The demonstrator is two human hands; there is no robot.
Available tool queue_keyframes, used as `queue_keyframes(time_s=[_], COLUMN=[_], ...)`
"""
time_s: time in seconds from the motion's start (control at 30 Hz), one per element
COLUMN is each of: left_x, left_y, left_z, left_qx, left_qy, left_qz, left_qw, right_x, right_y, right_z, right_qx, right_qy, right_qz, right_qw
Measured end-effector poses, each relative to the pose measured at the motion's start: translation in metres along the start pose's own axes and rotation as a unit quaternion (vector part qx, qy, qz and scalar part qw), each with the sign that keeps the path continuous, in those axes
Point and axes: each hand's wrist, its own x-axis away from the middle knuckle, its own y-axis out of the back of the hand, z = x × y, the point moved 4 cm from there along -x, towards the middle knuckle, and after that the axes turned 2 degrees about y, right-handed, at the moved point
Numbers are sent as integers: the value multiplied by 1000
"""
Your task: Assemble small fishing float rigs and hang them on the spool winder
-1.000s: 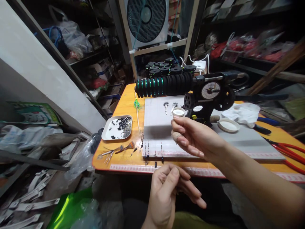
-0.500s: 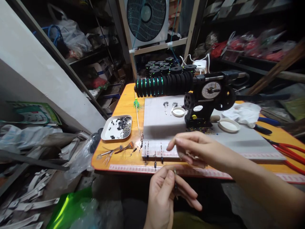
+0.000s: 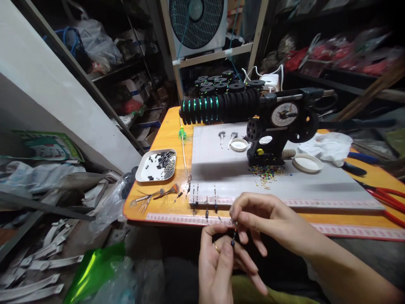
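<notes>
Here, an orange worktop [image 3: 171, 122] spans the middle of the view, with a pale grey board [image 3: 218, 169] laid on it, reaching nearly to its front edge. A black machine [image 3: 272, 154] stands on the board's back half, its ribbed roller jutting over the back edge towards the worktop's back-left corner.

The right forearm slants in from the lower right, and its right hand [image 3: 268, 215] arches over the board's front edge, hiding part of it. The thumb and forefinger tips come together, the other fingers curl loosely below; whether they pinch anything cannot be told. The left hand [image 3: 217, 261] rises from below, in front of the worktop's front edge, palm turned up, thumb laid against the fingers and clamped on a beaded strand.

A white cloth [image 3: 325, 145] lies at the board's back-right corner, and a red-handled tool [image 3: 384, 196] crosses towards its right edge. A white tray [image 3: 138, 173] of dark pieces sits by the worktop's left edge. Loose coloured beads [image 3: 267, 172] spread at the machine's foot, and several finished-looking strands [image 3: 216, 202] hang over the board's front-left edge.

Smallest, the beaded strand [image 3: 233, 242] hangs between both hands, just before the worktop's front edge. Its long axis runs nearly upright, dark end down at the left thumb, upper end leaning slightly right towards the right fingertips, which partly cover it.
</notes>
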Motion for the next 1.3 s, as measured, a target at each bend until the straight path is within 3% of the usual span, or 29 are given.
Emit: queue_keyframes(time_s=[0.13, 0.27, 0.53, 0.7, 1.1, 1.2, 1.3], left_x=[15, 23, 24, 24, 24, 20, 10], left_y=[4, 2, 0, 3, 7, 12, 20], left_z=[8, 12, 12, 12, 20, 25, 31], left_qx=[7, 43, 94, 86, 57, 59, 51], left_qy=[-29, -42, -48, -45, -37, -40, -52], left_qz=[-73, -103, -116, -140, -141, -139, -145], left_qw=[997, 993, 988, 985, 988, 988, 987], right_x=[3, 4, 4, 4, 6, 8, 11], right_y=[-1, -3, -7, -11, -17, -16, -3], right_z=[-6, -13, -20, -23, -37, -38, -15], right_qx=[-29, -36, -81, -111, -132, -86, 129], right_qy=[17, 26, 36, 27, 5, -1, 33], right_qz=[-36, -53, -80, -85, -81, -77, -124], right_qw=[999, 998, 993, 990, 988, 993, 983])
